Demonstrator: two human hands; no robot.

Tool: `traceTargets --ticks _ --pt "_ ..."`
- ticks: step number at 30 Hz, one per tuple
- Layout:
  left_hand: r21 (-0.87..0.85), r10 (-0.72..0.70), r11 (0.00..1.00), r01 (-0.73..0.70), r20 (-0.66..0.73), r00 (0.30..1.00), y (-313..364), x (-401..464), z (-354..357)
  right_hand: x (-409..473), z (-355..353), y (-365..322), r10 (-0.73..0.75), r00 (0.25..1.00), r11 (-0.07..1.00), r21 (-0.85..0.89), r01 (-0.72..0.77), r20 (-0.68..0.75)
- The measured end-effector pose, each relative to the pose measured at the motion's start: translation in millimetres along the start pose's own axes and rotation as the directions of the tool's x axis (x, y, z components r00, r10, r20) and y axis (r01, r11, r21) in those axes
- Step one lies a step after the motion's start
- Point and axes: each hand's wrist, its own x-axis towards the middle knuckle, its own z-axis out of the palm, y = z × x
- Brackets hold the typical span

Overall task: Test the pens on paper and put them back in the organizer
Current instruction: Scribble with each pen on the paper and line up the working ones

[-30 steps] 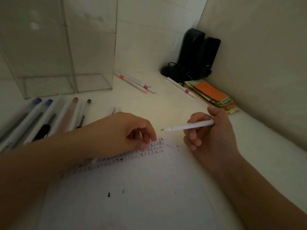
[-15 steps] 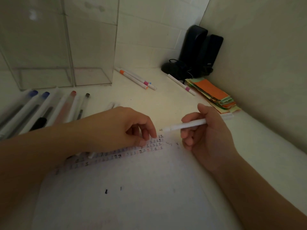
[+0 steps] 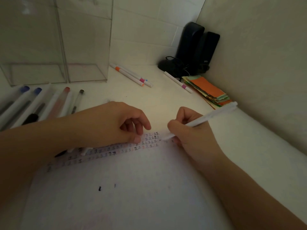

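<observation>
My right hand (image 3: 192,138) grips a white pen (image 3: 209,117) in a writing hold, its tip down on the white paper (image 3: 132,188) just right of the rows of small test marks (image 3: 126,148). My left hand (image 3: 114,125) rests on the paper's upper part, fingers curled and pressing on the sheet beside those marks. The clear acrylic organizer (image 3: 58,44) stands at the back left with nothing visible inside. Several capped pens (image 3: 41,105) lie in a row in front of it.
Three white markers (image 3: 131,76) lie behind the hands, and another white marker (image 3: 178,82) lies nearer the corner. A stack of coloured paper slips (image 3: 207,89) sits against the right wall. Two black speakers (image 3: 196,48) with a cable fill the back corner.
My right hand turned the pen from pointing sideways above the paper to a writing grip with the tip lowered onto the sheet. The left hand stayed put.
</observation>
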Motion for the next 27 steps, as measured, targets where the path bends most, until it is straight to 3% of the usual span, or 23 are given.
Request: traceTargets --ticks 12,27 --pt "0.167 0.054 0.984 -0.058 0.031 0.998 2.2 0.2 0.2 -2.5 7.8 0.5 -0.098 0.995 0.989 -0.110 0.094 -0.031" --pt "0.165 0.057 0.984 -0.060 0.022 0.998 -0.1 0.7 0.8 -1.6 5.9 0.2 -0.111 0.994 0.985 -0.138 0.107 -0.022"
